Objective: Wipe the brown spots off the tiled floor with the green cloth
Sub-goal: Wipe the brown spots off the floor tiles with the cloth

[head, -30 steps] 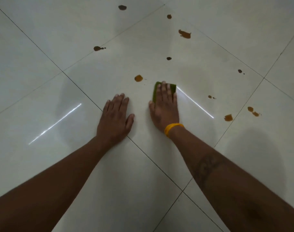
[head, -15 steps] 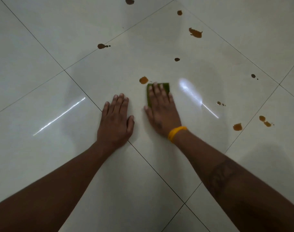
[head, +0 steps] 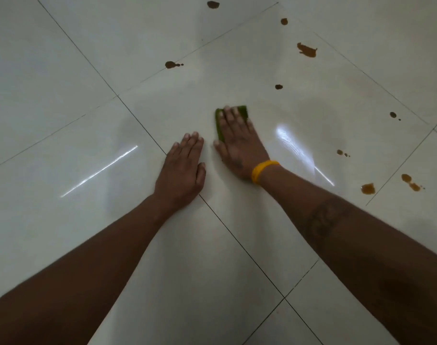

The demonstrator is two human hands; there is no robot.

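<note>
Cloth (head: 242, 111), green, folded, sits mid-floor under your right hand (head: 237, 143); fingers straight, close together, pressing it flat. Long axis runs roughly 12 to 6, along fingers. Nearest visible brown spot (head: 278, 86) lies at 1 o'clock from fingertips, near; bigger smear (head: 307, 50) beyond, same bearing. More spots at 3 to 4 o'clock (head: 368, 188). Left hand (head: 181, 168) flat on tile (head: 63, 120) at 8 o'clock from cloth, fingers straight, together, bracing. Right hand nearer: push cloth toward 1, likely.

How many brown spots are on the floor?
8: top, upper right, big smear, upper middle, above cloth, three rightward, plus; cloth may hide more.
</note>
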